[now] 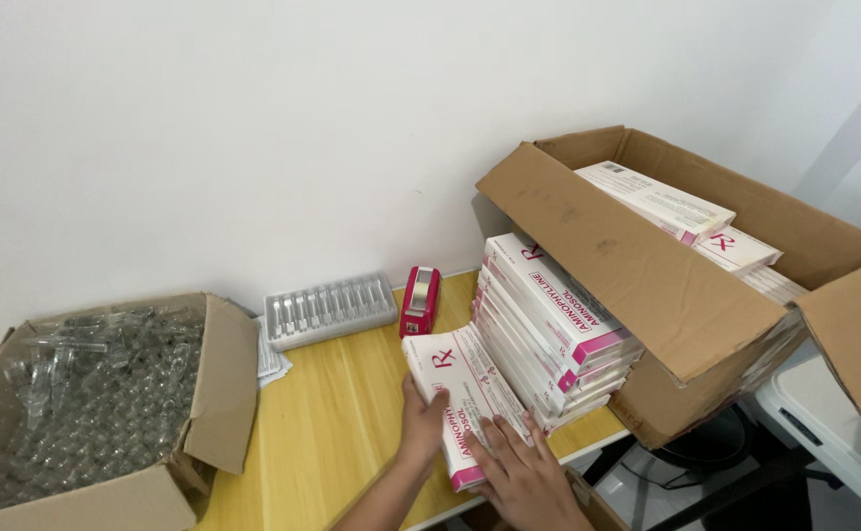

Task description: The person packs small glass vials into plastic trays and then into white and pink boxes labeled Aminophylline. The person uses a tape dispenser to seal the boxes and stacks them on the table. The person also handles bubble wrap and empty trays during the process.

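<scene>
The person is squaring a white-and-pink carton (460, 403) on the bench (332, 433), left hand (421, 423) gripping its edge, right hand (524, 472) pressing flat with fingers spread, likely needing alignment against the carton stack (548, 329).

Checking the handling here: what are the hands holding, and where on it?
Both hands hold a white and pink carton lying on the table: left hand at its left edge, right hand flat on its near end.
</scene>
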